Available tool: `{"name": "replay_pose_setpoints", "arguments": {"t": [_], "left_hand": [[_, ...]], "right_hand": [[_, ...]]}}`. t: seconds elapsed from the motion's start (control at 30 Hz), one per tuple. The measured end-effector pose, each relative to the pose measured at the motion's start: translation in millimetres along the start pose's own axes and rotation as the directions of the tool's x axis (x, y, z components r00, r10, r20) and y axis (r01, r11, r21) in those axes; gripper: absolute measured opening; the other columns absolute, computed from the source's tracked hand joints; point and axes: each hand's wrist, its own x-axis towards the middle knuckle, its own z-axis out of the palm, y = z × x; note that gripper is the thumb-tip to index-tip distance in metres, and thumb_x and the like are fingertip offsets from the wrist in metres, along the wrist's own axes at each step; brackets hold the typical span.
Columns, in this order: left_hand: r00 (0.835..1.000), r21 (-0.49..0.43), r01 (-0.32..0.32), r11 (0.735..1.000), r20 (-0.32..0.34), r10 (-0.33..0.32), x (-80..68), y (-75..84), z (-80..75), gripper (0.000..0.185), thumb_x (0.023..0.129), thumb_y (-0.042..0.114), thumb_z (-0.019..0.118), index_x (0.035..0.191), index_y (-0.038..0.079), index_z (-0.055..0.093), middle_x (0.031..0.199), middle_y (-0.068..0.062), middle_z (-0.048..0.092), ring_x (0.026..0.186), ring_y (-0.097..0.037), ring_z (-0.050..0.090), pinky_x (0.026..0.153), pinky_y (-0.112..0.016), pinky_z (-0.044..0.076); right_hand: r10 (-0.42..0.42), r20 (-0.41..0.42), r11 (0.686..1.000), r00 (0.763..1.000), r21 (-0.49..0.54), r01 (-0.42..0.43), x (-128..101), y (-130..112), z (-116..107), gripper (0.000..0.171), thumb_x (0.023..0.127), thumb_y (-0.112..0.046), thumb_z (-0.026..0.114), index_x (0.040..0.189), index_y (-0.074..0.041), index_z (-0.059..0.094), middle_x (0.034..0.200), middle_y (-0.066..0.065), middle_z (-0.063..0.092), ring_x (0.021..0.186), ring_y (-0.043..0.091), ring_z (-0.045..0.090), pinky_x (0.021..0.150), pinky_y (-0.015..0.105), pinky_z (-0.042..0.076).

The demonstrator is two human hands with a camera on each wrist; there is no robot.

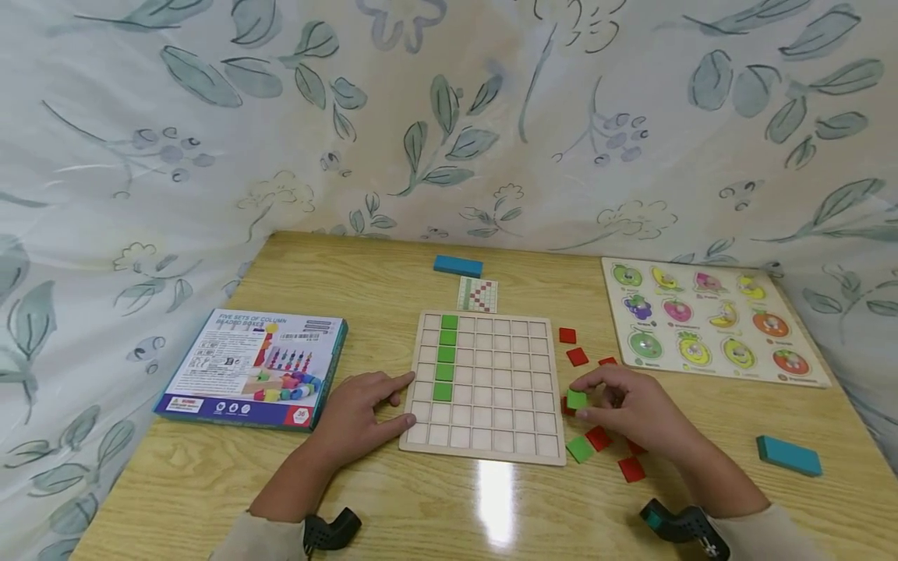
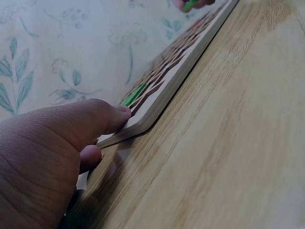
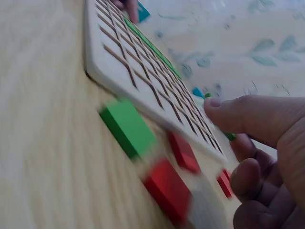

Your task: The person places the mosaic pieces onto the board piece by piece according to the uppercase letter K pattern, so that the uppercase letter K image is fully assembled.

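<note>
The left hand [image 1: 365, 413] lies flat with relaxed fingers against the grid board's [image 1: 491, 436] left edge, steadying it. The right hand [image 1: 631, 409] pinches a green tile [image 1: 577, 399] just off the board's right edge. Best keep the tile level and seat it squarely below the green column [image 1: 445, 357].

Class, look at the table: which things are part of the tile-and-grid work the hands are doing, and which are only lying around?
In use:
grid board, steadied by the left hand
green tile pinched by the right hand
loose red tiles
spare green tile
pattern card

Lying about:
fruit puzzle
bead game box
blue blocks
</note>
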Motion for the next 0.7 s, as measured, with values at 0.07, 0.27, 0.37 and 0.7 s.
{"name": "replay_pose_setpoints", "arguments": {"t": [0.07, 0.27, 0.37, 0.7], "left_hand": [[1.000, 0.003, 0.003, 1.000, 0.005, -0.003, 0.1, -0.1, -0.3, 0.058, 0.088, 0.041, 0.087, 0.140, 0.018, 0.074, 0.090, 0.019, 0.056, 0.078, -0.005, 0.045, 0.077, -0.033, 0.041], [1.000, 0.003, 0.005, 1.000, 0.005, -0.005, -0.2, -0.5, 0.0, 0.058, 0.088, 0.041, 0.087, 0.140, 0.019, 0.074, 0.090, 0.020, 0.055, 0.078, -0.004, 0.045, 0.077, -0.032, 0.041], [1.000, 0.000, 0.009, 1.000, 0.008, -0.009, -0.4, -0.3, 0.5, 0.058, 0.088, 0.041, 0.087, 0.140, 0.019, 0.074, 0.090, 0.020, 0.055, 0.078, -0.004, 0.044, 0.078, -0.032, 0.040], [1.000, -0.007, -0.008, 1.000, 0.001, 0.008, 0.7, -1.2, 0.7, 0.056, 0.089, 0.040, 0.086, 0.139, 0.018, 0.074, 0.090, 0.020, 0.055, 0.078, -0.004, 0.045, 0.077, -0.032, 0.041]], "right_hand": [[-0.007, 0.008, 0.999, 1.000, 0.031, 0.007, 3, -7, 8, 0.028, 0.088, -0.016, 0.089, 0.114, -0.021, 0.079, 0.081, 0.005, 0.056, 0.067, 0.019, 0.052, 0.054, 0.029, 0.043], [-0.089, 0.034, 0.994, 0.995, 0.070, 0.086, 13, -24, 30, 0.031, 0.085, -0.015, 0.092, 0.112, -0.024, 0.080, 0.095, 0.003, 0.063, 0.071, 0.018, 0.054, 0.057, 0.027, 0.043], [-0.158, 0.042, 0.986, 0.987, 0.067, 0.155, 18, -31, 41, 0.031, 0.085, -0.016, 0.092, 0.111, -0.026, 0.080, 0.102, -0.003, 0.067, 0.071, 0.016, 0.054, 0.060, 0.026, 0.045], [-0.277, 0.098, 0.956, 0.956, 0.122, 0.265, 33, -55, 74, 0.029, 0.086, -0.018, 0.092, 0.113, -0.024, 0.080, 0.102, -0.006, 0.070, 0.066, 0.011, 0.054, 0.059, 0.025, 0.046]]}}
